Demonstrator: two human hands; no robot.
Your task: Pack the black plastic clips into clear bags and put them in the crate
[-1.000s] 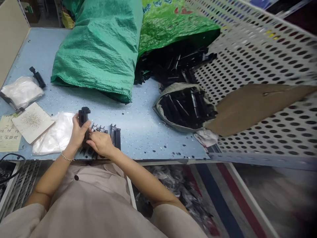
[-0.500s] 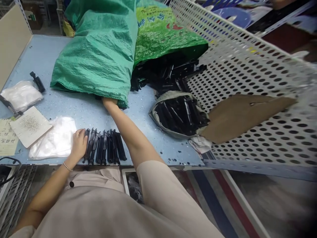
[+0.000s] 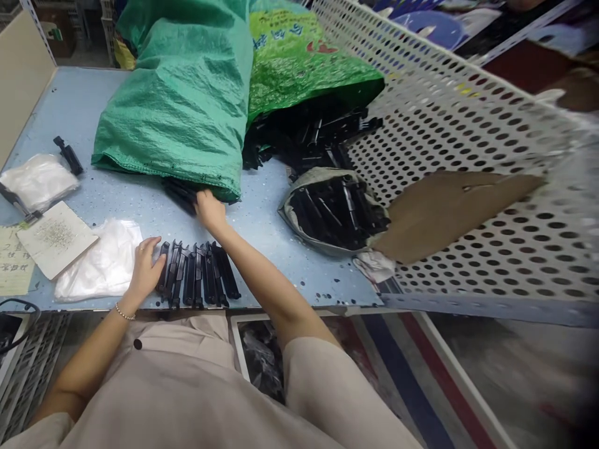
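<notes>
Row of black parts lined up at eight o'clock; left hand beside it, half-open, empty; right hand curled at unlined parts, teal bag, ten o'clock; grip unclear.

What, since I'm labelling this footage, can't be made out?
Head view throughout:
- Grip of the right hand: hidden by its fingers and the green sack
- Writing on the yellow note: too small, cut by left edge
- Depths of the printed bag: in shadow
- Lower-right background: blurred

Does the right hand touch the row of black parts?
No, the right hand is at the near edge of the teal sack.
</notes>
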